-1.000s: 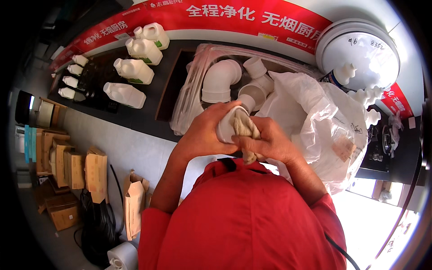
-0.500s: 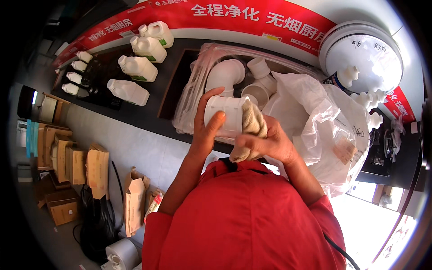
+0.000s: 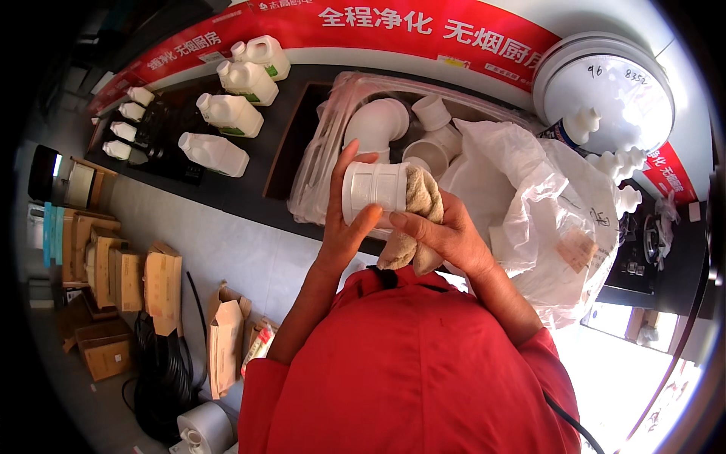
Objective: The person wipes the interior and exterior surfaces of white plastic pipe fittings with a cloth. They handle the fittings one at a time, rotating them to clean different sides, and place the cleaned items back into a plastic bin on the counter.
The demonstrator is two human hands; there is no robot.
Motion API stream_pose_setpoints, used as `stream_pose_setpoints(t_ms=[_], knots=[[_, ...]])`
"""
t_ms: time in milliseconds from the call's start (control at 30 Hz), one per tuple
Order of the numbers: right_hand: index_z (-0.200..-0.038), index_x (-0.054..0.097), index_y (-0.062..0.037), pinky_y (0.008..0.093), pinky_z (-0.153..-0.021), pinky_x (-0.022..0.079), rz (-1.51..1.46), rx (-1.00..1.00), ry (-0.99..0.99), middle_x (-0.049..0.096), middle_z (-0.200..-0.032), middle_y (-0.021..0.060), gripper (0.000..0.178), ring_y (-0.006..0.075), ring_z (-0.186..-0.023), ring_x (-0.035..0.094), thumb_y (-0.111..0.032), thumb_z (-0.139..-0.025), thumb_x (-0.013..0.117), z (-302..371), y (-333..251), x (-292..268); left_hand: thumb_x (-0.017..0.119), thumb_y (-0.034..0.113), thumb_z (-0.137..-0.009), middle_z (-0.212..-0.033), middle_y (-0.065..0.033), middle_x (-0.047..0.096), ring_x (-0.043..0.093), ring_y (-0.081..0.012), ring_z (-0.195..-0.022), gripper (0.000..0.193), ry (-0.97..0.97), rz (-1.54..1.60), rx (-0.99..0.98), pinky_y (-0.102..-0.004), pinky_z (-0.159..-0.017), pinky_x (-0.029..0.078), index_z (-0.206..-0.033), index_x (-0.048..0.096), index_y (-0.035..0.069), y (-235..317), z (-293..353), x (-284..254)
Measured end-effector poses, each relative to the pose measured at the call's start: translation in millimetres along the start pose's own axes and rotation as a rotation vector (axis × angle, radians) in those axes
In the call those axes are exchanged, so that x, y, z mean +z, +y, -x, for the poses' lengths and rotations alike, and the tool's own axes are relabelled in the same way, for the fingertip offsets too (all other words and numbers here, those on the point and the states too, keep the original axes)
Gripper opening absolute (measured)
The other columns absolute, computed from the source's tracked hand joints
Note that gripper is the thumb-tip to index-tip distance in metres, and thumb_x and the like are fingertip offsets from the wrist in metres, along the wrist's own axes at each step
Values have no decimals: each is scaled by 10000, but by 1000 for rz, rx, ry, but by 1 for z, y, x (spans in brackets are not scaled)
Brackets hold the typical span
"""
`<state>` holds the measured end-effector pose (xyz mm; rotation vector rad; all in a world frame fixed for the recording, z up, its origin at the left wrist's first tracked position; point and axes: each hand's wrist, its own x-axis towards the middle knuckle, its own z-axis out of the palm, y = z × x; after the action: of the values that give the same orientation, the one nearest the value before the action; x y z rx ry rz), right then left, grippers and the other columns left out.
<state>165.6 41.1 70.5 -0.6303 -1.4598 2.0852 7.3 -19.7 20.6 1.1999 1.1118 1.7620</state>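
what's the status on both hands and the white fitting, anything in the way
Left hand gripping white fitting. Right hand holding beige cloth over its right end. Plastic bag off right, not blocking.

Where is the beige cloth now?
In the head view, the beige cloth is right of centre, in the right hand, at the right end of the white pipe fitting held by the left hand.

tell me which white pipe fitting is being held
The short straight coupling in the left hand, beige cloth at its right end; the curved elbow and other fittings lie beyond, unheld.
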Motion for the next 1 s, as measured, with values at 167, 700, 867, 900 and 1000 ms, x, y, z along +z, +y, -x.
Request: stream_pose_setpoints(t_ms=[167,700,867,900,1000], knots=[[-1053,596,-5,284,-777,497,308,-80,-133,637,-954,55,298,134,-891,606,-79,-790,716,3,1,-1,627,305,-847,-1162,-77,522,513,-171,-1083,659,61,282,-142,-312,-944,402,-1401,370,59,3,0,-2],[-1263,476,-102,414,-732,507,1113,-220,398,642,-937,178,550,384,-872,629,-97,-746,666,25,-46,-48,467,401,-950,-1133,-159,604,604,-238,-1040,504,188,950,-525,-401,-878,500,-1313,464,50,-8,-7,-36],[-1117,606,-96,362,-733,535,960,-425,316,626,-1058,101,464,307,-892,639,-10,-675,716,18,-40,-30,480,438,-931,-1195,-167,559,548,-289,-1091,499,184,977,-623,-437,-888,473,-1262,501,65,-6,-6,-27],[-1031,652,-109,348,-730,540,1072,-607,301,623,-1061,58,425,275,-897,643,6,-628,725,12,-40,-22,465,427,-942,-1170,-151,583,582,-265,-1051,498,181,975,-648,-416,-826,507,-1279,495,62,-4,-5,-23],[-954,676,-145,315,-680,532,1390,-810,90,628,-1030,15,342,221,-833,623,-61,-624,705,-1,-32,-18,444,431,-953,-1141,-98,611,625,-223,-976,513,181,889,-684,-370,-682,553,-1299,483,54,2,-7,-7]])
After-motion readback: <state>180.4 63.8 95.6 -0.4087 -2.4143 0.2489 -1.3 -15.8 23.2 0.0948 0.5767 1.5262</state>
